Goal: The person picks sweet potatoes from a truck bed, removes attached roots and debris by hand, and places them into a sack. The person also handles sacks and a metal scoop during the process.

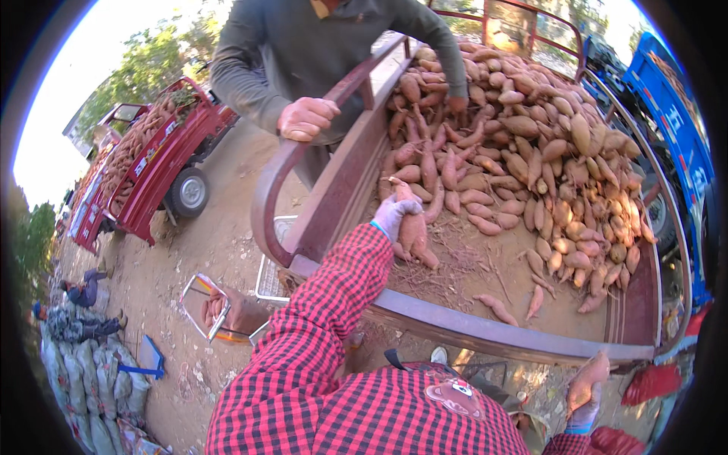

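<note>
My left hand (393, 216), in a thin pale glove, grips a sweet potato (414, 230) just inside the near side of a truck bed (495, 327). Low on the right, outside the bed, my right hand (588, 406) holds another sweet potato (587, 382). A large heap of sweet potatoes (529, 131) fills the far part of the bed. A few single ones (497, 309) lie on the bed floor nearer me, beside scattered root bits (438, 278).
Across the rail (267, 187), a person (335, 62) grasps it with one hand and reaches into the heap. A white crate (276, 287) and an open box (213, 307) are below. Loaded red (153, 165) and blue (671, 108) trucks stand nearby; filled sacks (91, 381) lie left.
</note>
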The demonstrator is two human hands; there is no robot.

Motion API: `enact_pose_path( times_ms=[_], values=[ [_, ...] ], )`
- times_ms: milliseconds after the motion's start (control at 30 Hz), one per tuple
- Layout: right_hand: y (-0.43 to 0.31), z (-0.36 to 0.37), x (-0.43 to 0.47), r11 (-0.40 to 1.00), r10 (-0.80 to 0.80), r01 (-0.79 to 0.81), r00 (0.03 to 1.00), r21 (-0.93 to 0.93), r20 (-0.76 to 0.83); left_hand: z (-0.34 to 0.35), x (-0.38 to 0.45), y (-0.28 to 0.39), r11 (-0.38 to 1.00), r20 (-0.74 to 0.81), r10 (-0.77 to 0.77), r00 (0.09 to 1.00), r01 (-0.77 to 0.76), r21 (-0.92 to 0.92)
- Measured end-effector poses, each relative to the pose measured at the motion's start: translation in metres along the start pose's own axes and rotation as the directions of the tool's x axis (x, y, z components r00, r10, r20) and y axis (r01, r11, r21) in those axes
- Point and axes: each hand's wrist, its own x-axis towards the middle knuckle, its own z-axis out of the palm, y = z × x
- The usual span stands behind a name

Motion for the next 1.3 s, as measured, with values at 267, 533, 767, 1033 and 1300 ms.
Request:
enact_pose_path(
  times_ms=[267,533,767,1033,1300],
  values=[
    [0.141,-0.115,-0.157,0.993,0.119,-0.094,0.762,0.073,-0.637,-0.049,0.016,0.003,0.999,0.248,-0.033,0.968,0.039,-0.020],
    [0.145,-0.209,-0.151,0.165,-0.421,-0.759,0.524,-0.630,-0.741,0.079,-0.009,0.018,0.981,0.588,-0.042,0.807,0.144,-0.128],
    [0.104,-0.078,-0.035,0.837,-0.369,0.113,0.839,-0.536,-0.400,0.197,-0.098,0.006,0.996,0.674,-0.016,0.738,-0.047,0.075],
    [0.053,0.090,-0.019,0.700,-0.434,0.486,0.872,-0.523,0.228,0.311,-0.185,-0.166,0.909,0.843,-0.293,0.451,-0.143,0.393],
    [0.122,0.007,-0.109,0.983,-0.138,0.161,0.962,0.083,-0.234,0.335,-0.233,-0.212,0.599,0.720,-0.657,0.223,-0.425,0.678]
  ],
)
